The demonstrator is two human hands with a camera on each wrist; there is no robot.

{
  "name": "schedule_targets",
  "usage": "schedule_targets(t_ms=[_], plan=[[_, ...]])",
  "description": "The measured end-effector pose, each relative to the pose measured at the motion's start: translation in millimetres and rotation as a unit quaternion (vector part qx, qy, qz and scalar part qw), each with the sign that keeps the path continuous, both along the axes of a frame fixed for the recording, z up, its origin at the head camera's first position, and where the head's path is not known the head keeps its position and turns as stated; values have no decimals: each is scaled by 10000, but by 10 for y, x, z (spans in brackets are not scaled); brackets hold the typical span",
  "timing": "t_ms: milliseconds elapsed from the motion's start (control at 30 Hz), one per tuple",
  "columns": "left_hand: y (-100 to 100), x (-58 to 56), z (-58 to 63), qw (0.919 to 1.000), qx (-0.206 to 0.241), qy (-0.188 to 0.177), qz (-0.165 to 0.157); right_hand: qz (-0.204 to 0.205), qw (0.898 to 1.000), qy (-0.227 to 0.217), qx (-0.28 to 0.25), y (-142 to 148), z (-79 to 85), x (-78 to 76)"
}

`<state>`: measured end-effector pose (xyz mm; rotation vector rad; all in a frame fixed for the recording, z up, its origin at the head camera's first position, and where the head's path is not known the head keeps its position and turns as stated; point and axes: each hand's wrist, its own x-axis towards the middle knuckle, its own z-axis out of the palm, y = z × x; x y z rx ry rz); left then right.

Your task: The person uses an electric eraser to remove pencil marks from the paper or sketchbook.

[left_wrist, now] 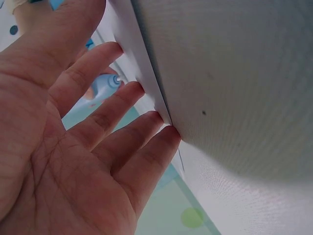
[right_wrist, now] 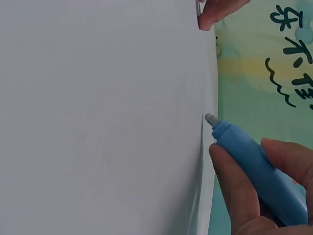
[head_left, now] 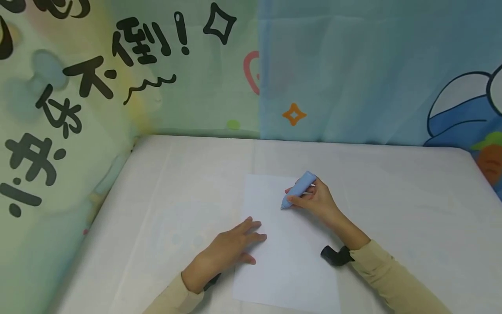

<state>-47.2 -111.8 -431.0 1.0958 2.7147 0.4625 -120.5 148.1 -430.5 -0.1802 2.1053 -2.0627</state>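
Note:
A thick light-blue pen [head_left: 299, 189] with a narrow tip is pinched between the thumb and fingers of my right hand [head_left: 322, 204]. Its tip points down and left, close over the upper part of a white paper sheet [head_left: 290, 270]. The right wrist view shows the pen's grey tip and blue barrel [right_wrist: 244, 156] from nearby. My left hand [head_left: 229, 246] rests with spread, fairly straight fingers at the sheet's left edge. In the left wrist view its fingertips [left_wrist: 171, 134] touch along that edge, and the palm holds nothing. No marks show on the sheet.
The sheet lies on a table with a white cloth [head_left: 176, 196]. Behind the table hangs a blue printed curtain [head_left: 353, 65], and at the left a green one with black characters [head_left: 39, 165]. A black strap piece [head_left: 336, 256] juts from my right sleeve.

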Motion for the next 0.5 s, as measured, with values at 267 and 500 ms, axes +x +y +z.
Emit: schedule_targets(t_ms=[267,500], plan=[[6,10,18,10000,-41,-19,25,74,9996,135,242,7,-12,-18],[10,5,22,9999,-98,17,21,144,9993,166,291,-8,-19,-38]])
